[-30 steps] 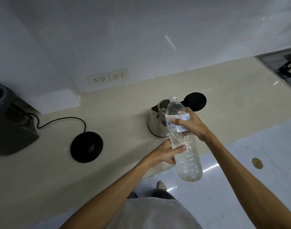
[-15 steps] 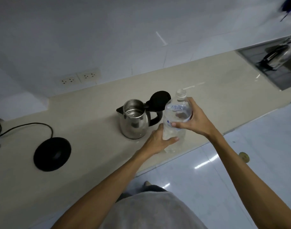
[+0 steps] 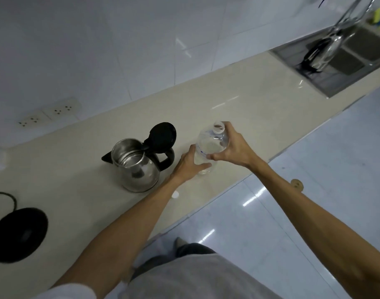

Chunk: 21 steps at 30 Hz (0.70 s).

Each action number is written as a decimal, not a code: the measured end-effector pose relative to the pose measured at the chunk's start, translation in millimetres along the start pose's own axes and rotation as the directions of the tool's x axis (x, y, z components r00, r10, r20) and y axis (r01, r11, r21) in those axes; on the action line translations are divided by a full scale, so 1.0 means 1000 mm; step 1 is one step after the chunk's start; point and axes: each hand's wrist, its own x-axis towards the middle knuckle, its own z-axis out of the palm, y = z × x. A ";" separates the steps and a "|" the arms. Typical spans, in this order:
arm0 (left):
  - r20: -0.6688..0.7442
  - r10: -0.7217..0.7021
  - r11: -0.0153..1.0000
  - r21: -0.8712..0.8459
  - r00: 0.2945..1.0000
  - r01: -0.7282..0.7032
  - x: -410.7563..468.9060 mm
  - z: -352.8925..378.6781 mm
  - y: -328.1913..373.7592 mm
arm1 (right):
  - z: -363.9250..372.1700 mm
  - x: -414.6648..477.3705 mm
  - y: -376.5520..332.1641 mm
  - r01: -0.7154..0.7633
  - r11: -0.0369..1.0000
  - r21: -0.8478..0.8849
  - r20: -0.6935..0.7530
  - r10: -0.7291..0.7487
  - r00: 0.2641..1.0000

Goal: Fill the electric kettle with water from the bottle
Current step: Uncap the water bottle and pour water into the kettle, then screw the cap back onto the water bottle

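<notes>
A clear plastic water bottle (image 3: 210, 145) stands upright on the beige counter (image 3: 238, 108), its mouth uncapped. My right hand (image 3: 232, 149) grips its upper body. My left hand (image 3: 190, 166) holds its lower part. Just to the left stands the steel electric kettle (image 3: 134, 167) with its black lid (image 3: 163, 135) flipped open and its handle toward the bottle. A small white cap (image 3: 175, 194) lies on the counter by my left forearm.
The kettle's black round base (image 3: 18, 234) with its cord lies at the far left. Wall sockets (image 3: 48, 113) sit above the counter. A steel sink (image 3: 344, 59) with a tap is at the far right. The counter edge runs near my body.
The bottle went from held in front of the kettle to standing on the counter right of it. The view shifted right, bringing the sink into sight.
</notes>
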 end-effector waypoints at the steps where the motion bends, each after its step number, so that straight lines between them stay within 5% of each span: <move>1: 0.003 -0.008 1.000 0.016 1.000 0.008 0.004 -0.001 -0.003 | 0.002 0.001 0.004 -0.011 1.000 0.006 -0.002 0.011 1.000; 7: 0.058 -0.018 0.997 0.070 0.998 0.014 0.014 -0.008 -0.006 | 0.011 0.005 0.014 -0.066 0.992 0.107 -0.018 0.069 0.997; 10: 0.079 -0.035 0.997 0.068 0.996 0.030 0.016 -0.014 -0.002 | 0.024 -0.005 0.026 -0.195 0.947 0.256 -0.048 0.213 0.976; 14: 0.056 -0.046 0.998 0.052 0.997 0.043 0.016 -0.015 -0.007 | 0.081 -0.042 0.053 -0.479 0.821 0.312 -0.173 0.545 0.821; 17: 0.089 -0.040 0.996 0.085 0.995 0.033 0.017 -0.016 -0.003 | 0.125 -0.057 0.061 -0.591 0.807 0.005 0.106 0.587 0.802; 21: 0.138 -0.041 0.989 0.145 0.990 0.021 0.012 -0.027 0.007 | 0.176 -0.054 0.041 -0.236 0.937 -0.258 0.432 0.331 0.839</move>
